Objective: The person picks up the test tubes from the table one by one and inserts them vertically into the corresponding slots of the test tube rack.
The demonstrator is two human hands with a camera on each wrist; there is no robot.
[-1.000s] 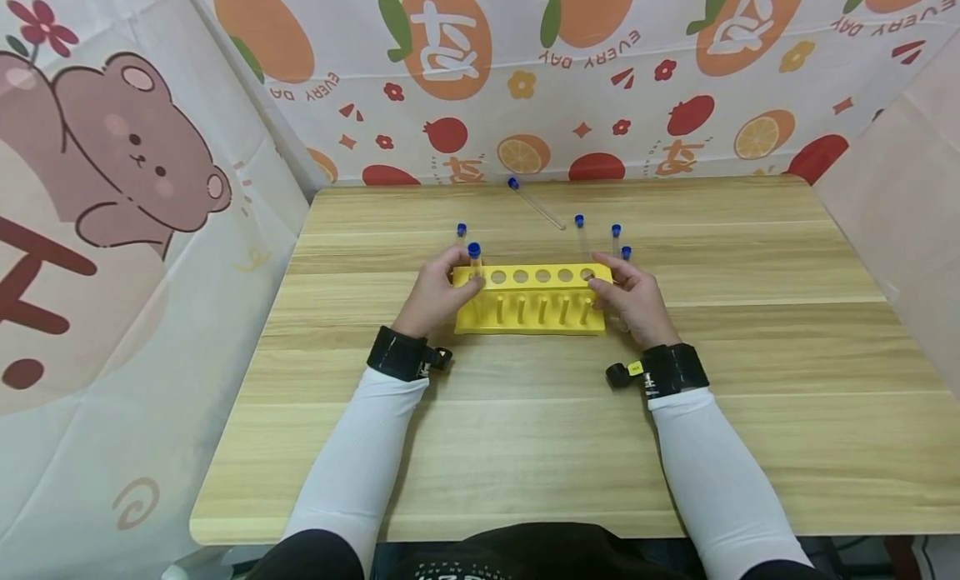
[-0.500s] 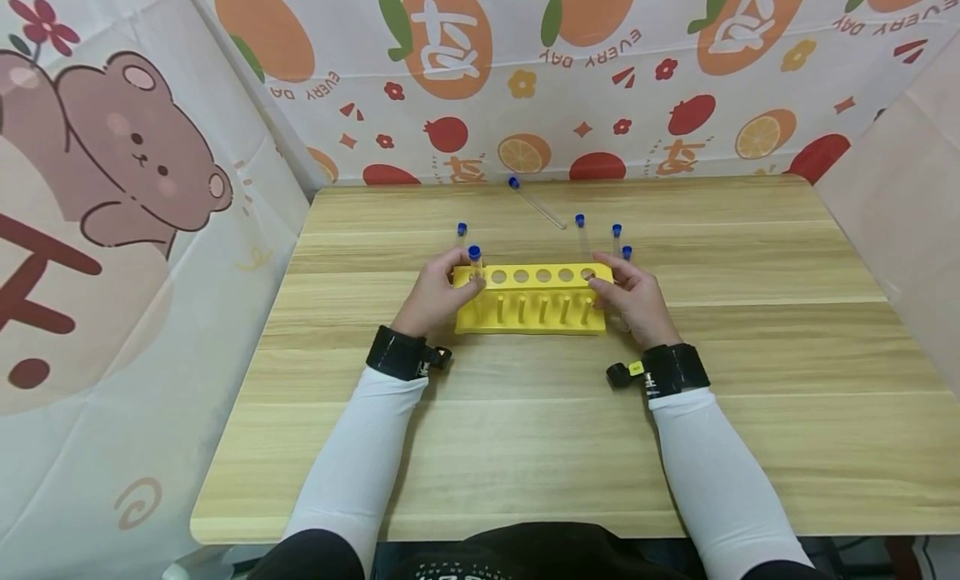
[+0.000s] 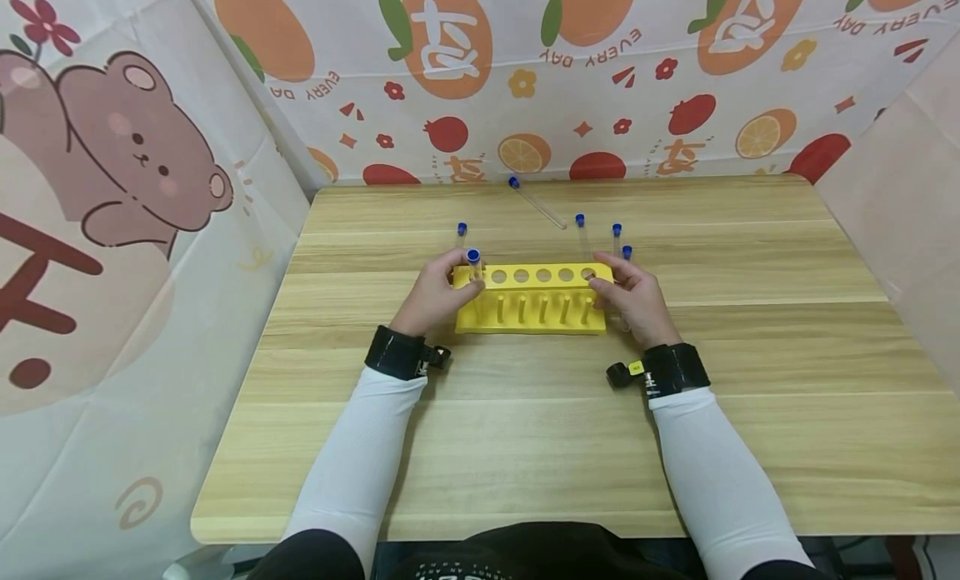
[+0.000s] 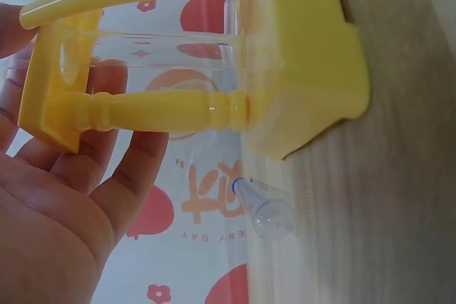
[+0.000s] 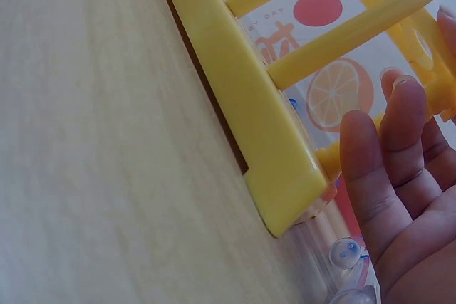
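Note:
A yellow test tube rack [image 3: 532, 317] stands upright on the wooden table, with one row of round holes along its top plate. In its leftmost hole is a clear test tube [image 3: 474, 267] with a blue cap. My left hand [image 3: 442, 292] grips the top plate's left end, its thumb in front beside that tube and its fingers behind. At the opposite end, my right hand [image 3: 637, 300] holds the rack, thumb near the rightmost hole. In the right wrist view, some right-hand fingers [image 5: 404, 126] lie by the yellow end post.
Behind the rack, capped test tubes lie on the table: one at the far edge [image 3: 537, 203], one near my left fingers [image 3: 461, 234], one at centre right [image 3: 582, 234], and a pair beyond my right hand [image 3: 617, 240]. A printed curtain [image 3: 570, 88] borders the table's far edge.
The blue cap of the tube in the rack has shifted slightly lower and tipped a little toward me. Both hands and the rack stay practically still.

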